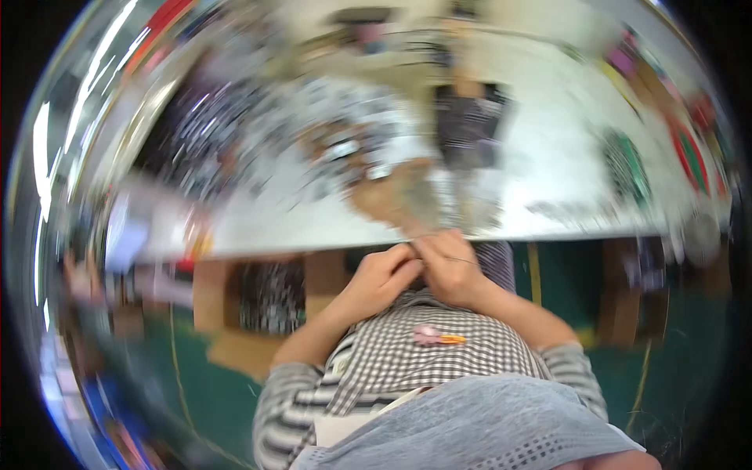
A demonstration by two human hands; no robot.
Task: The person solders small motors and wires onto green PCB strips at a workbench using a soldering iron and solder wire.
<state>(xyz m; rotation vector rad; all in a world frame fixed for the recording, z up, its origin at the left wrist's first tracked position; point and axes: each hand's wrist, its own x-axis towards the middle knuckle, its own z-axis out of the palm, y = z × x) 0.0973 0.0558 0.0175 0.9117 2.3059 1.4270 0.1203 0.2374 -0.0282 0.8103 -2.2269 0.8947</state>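
My left hand (382, 280) and my right hand (452, 269) meet at the near edge of the white table (548, 204), in front of my checked apron (399, 341). Both have their fingers curled in, the fingertips close together. Whatever they pinch is too small and blurred to name. Just beyond them, a brown flat piece (380, 196) lies on the table at its near edge. Many small grey and metallic pieces (329, 145) are spread behind it.
A dark pile of small shiny parts (211, 125) covers the table's left side. At centre back stands a dark block-like thing (468, 129), blurred. On the right lies a green bundle (627, 168). Below the table, a cardboard box (215, 294) holds small parts.
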